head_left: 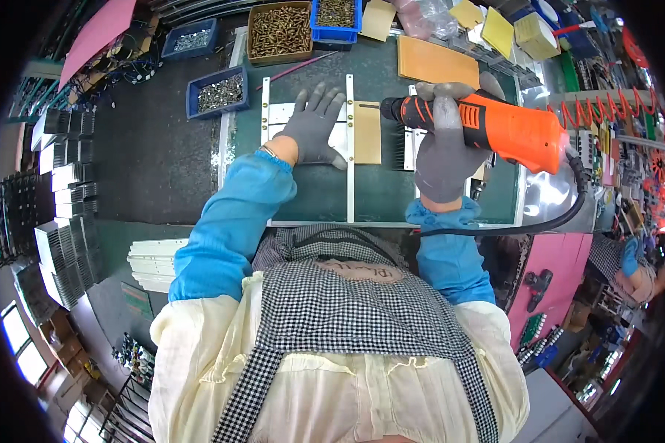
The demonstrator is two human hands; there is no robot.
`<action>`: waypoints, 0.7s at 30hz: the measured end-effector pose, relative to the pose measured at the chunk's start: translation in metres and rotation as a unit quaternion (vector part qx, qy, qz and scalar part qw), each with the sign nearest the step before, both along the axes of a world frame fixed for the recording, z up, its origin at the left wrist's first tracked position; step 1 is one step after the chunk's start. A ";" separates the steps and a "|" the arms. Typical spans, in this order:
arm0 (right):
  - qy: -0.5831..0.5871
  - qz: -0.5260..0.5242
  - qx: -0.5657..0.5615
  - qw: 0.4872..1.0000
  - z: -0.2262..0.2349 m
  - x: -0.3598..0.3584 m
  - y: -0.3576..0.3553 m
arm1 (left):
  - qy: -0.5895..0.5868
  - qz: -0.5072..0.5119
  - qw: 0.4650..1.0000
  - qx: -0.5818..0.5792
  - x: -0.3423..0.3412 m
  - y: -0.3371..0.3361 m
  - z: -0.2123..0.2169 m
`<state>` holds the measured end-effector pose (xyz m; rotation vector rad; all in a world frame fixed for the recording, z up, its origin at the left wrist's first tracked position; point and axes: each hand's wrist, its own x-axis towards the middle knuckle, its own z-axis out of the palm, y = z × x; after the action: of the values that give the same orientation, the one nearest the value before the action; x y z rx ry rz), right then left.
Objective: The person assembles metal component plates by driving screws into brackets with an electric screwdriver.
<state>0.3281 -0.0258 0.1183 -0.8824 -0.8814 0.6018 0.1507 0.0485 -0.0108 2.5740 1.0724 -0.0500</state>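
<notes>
My left hand [315, 127], in a grey glove, lies flat with its fingers spread on a silver metal plate [282, 112]. Two pale metal rails, a longer right one [349, 193] and a left one [265, 103], run beside the hand, with small brass-coloured screws along them. In my right hand [445, 159], also gloved, is an orange and black electric screwdriver [521, 131], its black nose pointing left. Below that nose lies a tan card [367, 136], against the right rail. Beside the card, a black-finned metal part [403, 151] is partly hidden by my right hand.
Screws fill a cardboard box [280, 57] and a blue bin [216, 111] across the bench; more blue bins stand nearby. A black cord [524, 230] loops from the screwdriver past my right forearm. Finned metal parts [65, 244] are stacked at left. Another person [632, 269] is at far right.
</notes>
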 end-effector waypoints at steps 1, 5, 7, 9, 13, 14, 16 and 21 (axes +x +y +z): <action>0.003 -0.008 -0.003 1.000 0.000 0.001 -0.001 | 0.031 -0.009 0.999 0.002 0.001 0.000 -0.002; 0.017 -0.006 -0.002 1.000 -0.002 0.001 -0.001 | 0.013 -0.010 1.000 0.008 0.001 -0.002 -0.006; 0.009 -0.006 -0.002 1.000 -0.002 0.000 -0.001 | 0.015 -0.013 1.000 0.014 0.000 -0.002 -0.006; 0.014 -0.011 -0.012 1.000 -0.002 -0.002 0.000 | 0.015 -0.011 1.000 0.011 0.000 -0.001 -0.007; 0.014 -0.003 -0.004 1.000 -0.003 -0.008 0.004 | 0.016 -0.018 1.000 0.016 0.000 0.000 -0.007; 0.024 0.006 -0.009 1.000 -0.003 -0.010 0.004 | 0.016 -0.019 1.000 0.014 -0.001 0.000 -0.008; 0.044 0.027 -0.019 0.998 -0.005 -0.012 0.005 | 0.018 -0.019 1.000 0.008 -0.001 0.000 -0.008; 0.017 0.044 -0.043 0.998 -0.010 -0.016 0.008 | 0.019 -0.016 1.000 0.002 0.000 0.000 -0.008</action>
<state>0.3116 -0.0179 0.1078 -0.9113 -0.8711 0.7333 0.1504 0.0485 -0.0188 2.6042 1.0455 -0.1061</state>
